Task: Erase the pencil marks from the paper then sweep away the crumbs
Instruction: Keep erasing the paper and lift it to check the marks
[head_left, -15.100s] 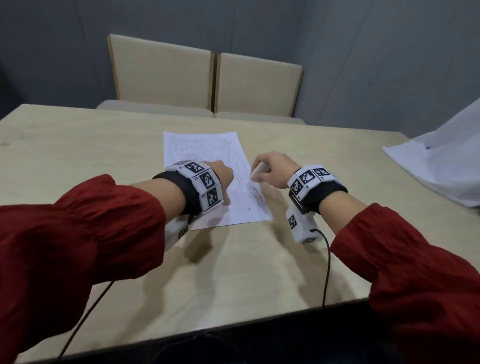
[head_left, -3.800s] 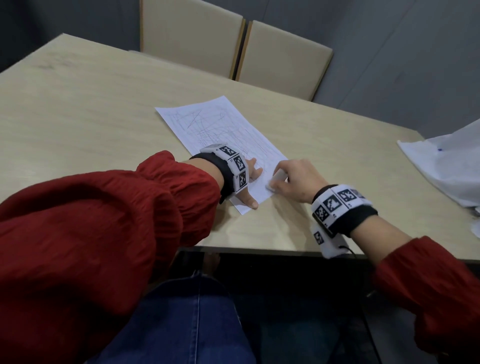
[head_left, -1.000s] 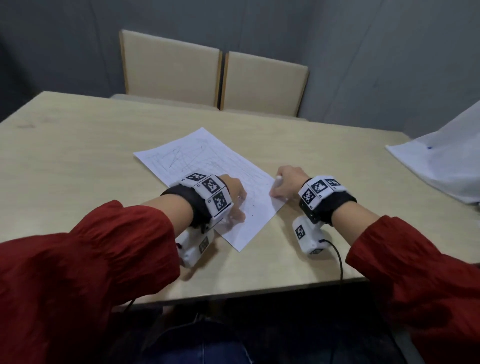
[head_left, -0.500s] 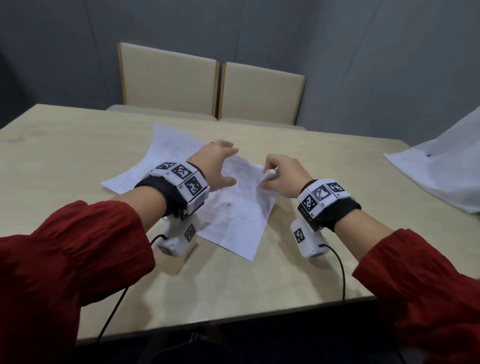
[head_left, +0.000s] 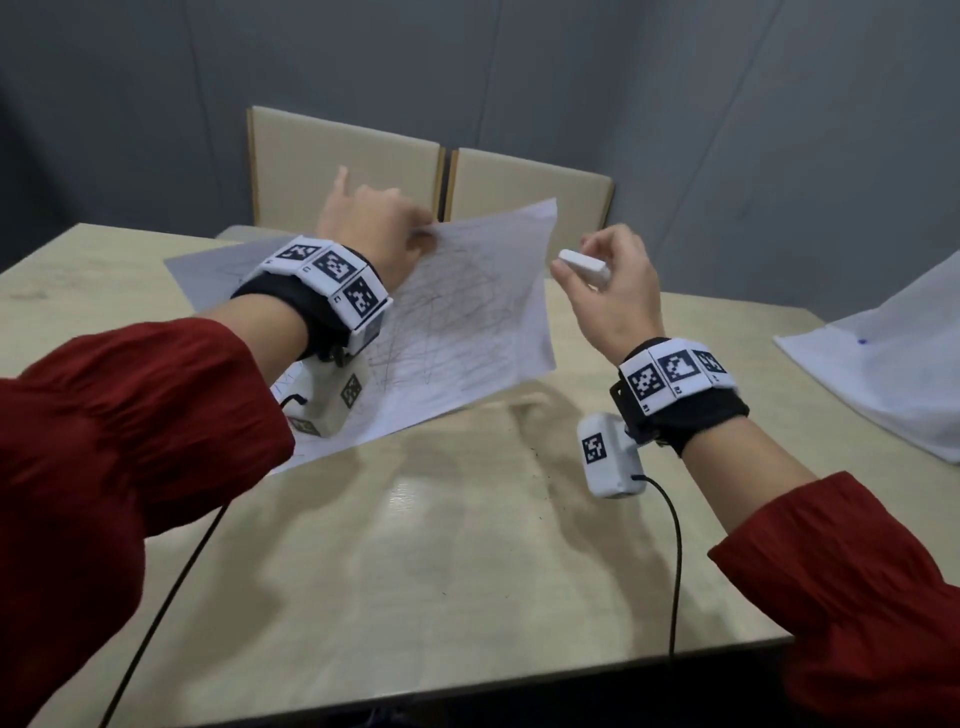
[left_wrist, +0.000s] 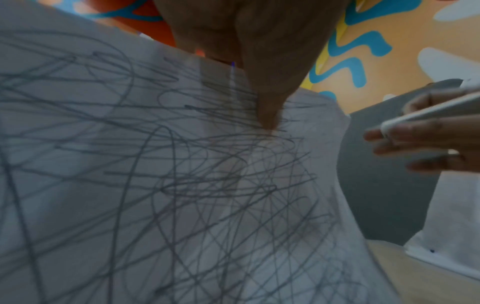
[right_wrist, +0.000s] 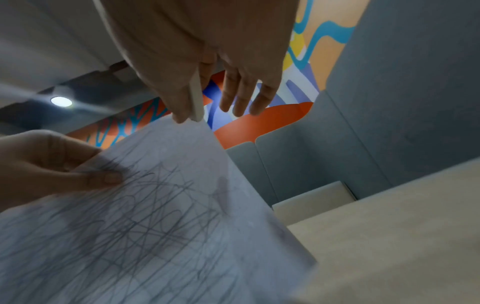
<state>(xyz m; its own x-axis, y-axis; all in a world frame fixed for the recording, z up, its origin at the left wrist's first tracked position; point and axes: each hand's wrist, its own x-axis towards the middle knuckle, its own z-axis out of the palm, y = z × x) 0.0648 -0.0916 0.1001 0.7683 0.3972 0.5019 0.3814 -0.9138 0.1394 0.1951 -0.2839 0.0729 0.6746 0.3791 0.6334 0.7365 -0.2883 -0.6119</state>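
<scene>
Left hand (head_left: 371, 228): you pinch the paper (head_left: 467, 317) at its far edge, lifted and tilted off the table (head_left: 467, 545).
Right hand (head_left: 615, 291): you grip the eraser (head_left: 584, 266), just right of the paper, clear of it.
Crumbs (head_left: 543, 480): specks on the table below the paper's near right corner; your right hand is nearer.

Loose red sleeves (head_left: 130, 415), black wristbands (head_left: 691, 415) with white coded tiles, white wrist cameras (head_left: 610, 457) trailing black cables (head_left: 675, 561).

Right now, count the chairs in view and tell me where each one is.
2. The left chair and the right chair stand side by side behind the far edge of the table. The lifted paper partly covers the right one.
</scene>
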